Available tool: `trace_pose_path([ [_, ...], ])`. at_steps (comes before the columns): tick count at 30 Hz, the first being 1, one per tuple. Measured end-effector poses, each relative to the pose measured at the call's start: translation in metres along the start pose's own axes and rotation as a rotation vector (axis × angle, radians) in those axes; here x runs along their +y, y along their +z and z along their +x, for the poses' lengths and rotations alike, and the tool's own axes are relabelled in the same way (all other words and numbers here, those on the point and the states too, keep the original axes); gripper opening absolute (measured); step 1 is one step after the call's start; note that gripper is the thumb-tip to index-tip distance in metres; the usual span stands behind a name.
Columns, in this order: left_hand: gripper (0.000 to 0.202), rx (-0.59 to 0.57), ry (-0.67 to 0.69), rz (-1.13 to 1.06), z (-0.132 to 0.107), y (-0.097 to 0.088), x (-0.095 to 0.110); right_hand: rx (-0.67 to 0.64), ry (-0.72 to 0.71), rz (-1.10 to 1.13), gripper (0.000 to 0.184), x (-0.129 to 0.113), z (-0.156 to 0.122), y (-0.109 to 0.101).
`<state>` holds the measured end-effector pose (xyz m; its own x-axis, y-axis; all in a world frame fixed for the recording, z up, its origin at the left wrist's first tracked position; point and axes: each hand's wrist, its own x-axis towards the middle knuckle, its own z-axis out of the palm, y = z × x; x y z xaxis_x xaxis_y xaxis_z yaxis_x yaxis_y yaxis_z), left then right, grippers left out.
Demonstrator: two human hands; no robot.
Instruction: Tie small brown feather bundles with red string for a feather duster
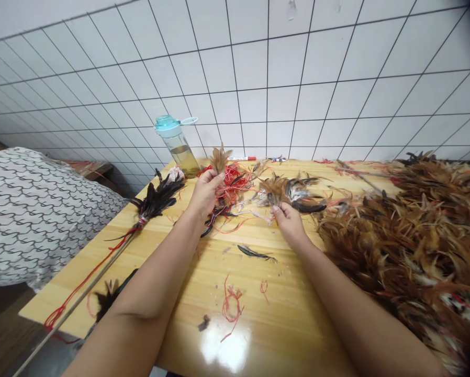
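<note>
My left hand (207, 189) is closed around the base of a small bunch of brown feathers (220, 158), their tips pointing up. Just beyond and beside it lies a tangled heap of red string (235, 183). My right hand (289, 222) pinches at the near edge of a small pile of mixed brown, white and black feathers (293, 189); exactly which feathers sit between thumb and finger is partly hidden. A loose dark feather (254, 254) rests on the wooden table (266, 319) between my forearms.
A big mound of brown feathers (392, 246) covers the table's right side. On the left lies a stick (89, 285) with black feathers (156, 201) tied at its end. A water bottle (182, 152) and a red-capped marker (243, 158) are near the tiled wall (250, 84).
</note>
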<state>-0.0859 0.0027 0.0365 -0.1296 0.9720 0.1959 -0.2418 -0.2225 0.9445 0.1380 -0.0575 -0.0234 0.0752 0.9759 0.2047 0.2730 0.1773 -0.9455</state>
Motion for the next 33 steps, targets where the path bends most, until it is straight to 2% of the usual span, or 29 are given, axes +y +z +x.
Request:
trace_pose_path([
  [5, 0.036, -0.129, -0.154, 0.013, -0.005, 0.002, 0.004, 0.009, -0.002, 0.006, 0.027, 0.0, 0.0, 0.0],
  [15, 0.027, -0.19, -0.262, -0.022, -0.003, -0.004, 0.003, 0.011, 0.01, -0.022, 0.029, -0.001, 0.0, -0.001],
  [17, 0.025, -0.174, -0.231, -0.033, -0.002, -0.006, 0.002, 0.007, 0.01, -0.019, 0.029, -0.002, -0.001, -0.001],
  [22, 0.028, -0.037, -0.059, -0.007, 0.001, -0.006, 0.002, 0.002, -0.005, -0.028, 0.028, -0.002, -0.001, -0.001],
  [28, 0.029, 0.05, -0.026, -0.089, 0.006, -0.007, 0.001, -0.002, -0.02, -0.035, 0.027, -0.001, 0.0, -0.001],
  [31, 0.03, 0.055, 0.019, -0.007, 0.007, -0.01, 0.0, -0.006, -0.014, -0.051, 0.028, -0.001, -0.001, -0.001],
  [33, 0.031, 0.001, 0.018, 0.08, 0.006, -0.011, 0.0, -0.009, -0.014, -0.055, 0.028, 0.0, -0.001, -0.001],
])
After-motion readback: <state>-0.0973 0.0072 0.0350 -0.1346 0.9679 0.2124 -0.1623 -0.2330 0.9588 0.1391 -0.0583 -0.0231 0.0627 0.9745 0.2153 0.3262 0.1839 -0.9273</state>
